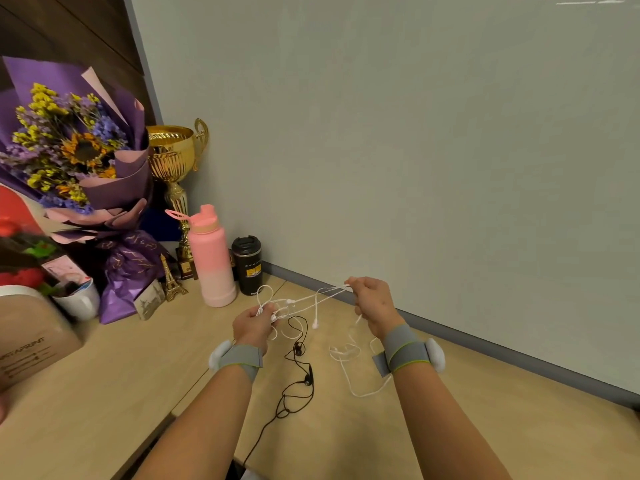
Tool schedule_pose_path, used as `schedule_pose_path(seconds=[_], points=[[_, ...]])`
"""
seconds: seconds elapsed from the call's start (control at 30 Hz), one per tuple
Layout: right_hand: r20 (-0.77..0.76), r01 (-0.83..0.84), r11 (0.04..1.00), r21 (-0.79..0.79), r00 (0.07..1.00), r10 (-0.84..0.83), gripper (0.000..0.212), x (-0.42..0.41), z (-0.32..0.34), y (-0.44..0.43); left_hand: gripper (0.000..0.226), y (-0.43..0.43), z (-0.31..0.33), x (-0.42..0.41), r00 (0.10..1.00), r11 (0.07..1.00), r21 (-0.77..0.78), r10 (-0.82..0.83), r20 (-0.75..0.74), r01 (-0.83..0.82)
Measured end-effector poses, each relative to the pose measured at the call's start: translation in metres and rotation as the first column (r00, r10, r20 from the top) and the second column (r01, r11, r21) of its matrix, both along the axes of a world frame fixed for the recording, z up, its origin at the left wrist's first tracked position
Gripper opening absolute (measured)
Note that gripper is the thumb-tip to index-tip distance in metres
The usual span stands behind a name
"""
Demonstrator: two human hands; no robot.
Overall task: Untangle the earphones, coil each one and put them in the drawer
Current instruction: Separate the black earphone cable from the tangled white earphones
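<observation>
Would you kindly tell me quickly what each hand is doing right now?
Left hand: closed, gripping the white earphone cable.
Right hand: closed, pinching the same white cable, pulled taut between the hands.

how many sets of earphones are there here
2 I can tell apart: white earphones pinched and stretched between the left hand and right hand, black earphones mostly lying on the desk. The white tangle may hide more.

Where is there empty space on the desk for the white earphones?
Bare light wooden desk lies right of the right arm, up to the grey wall. Another sits between the brown cardboard box and the left arm. Crowded: the middle, with the black earphone cable, and the back left by the pink water bottle.
</observation>
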State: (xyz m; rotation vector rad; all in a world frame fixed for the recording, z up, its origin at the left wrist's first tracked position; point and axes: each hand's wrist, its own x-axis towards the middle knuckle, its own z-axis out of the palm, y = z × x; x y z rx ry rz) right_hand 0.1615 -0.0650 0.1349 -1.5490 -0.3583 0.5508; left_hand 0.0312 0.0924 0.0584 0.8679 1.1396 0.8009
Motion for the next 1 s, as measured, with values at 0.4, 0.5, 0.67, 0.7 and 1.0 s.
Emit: schedule_pose_path(seconds=[0.4, 0.5, 0.67, 0.7, 1.0], points=[[-0.002, -0.265, 0.964, 0.003, 0.964, 0.265, 0.02, -0.022, 0.014, 0.019, 0.009, -0.034, 0.008, 0.017, 0.922, 0.922, -0.007, -0.386, -0.002, 0.386], [0.014, -0.101, 0.991, 0.083, 0.995, 0.1, 0.022, -0.012, 0.019, 0.017, 0.008, -0.03, -0.002, 0.008, 0.926, 0.928, -0.033, -0.372, -0.054, 0.371], [-0.032, 0.191, 0.967, 0.171, 0.982, -0.188, 0.025, 0.009, 0.01, 0.001, 0.017, -0.018, -0.013, -0.008, 0.975, 0.976, -0.079, -0.209, -0.077, 0.203], [-0.034, 0.179, 0.969, 0.17, 0.984, -0.176, 0.025, 0.01, 0.008, -0.001, 0.017, -0.017, -0.015, -0.008, 0.978, 0.978, -0.089, -0.196, -0.071, 0.19], [0.013, 0.434, 0.881, 0.189, 0.896, -0.444, 0.019, 0.028, -0.001, -0.015, 0.015, -0.017, -0.032, -0.012, 0.995, 0.989, -0.12, -0.092, -0.031, 0.087]])
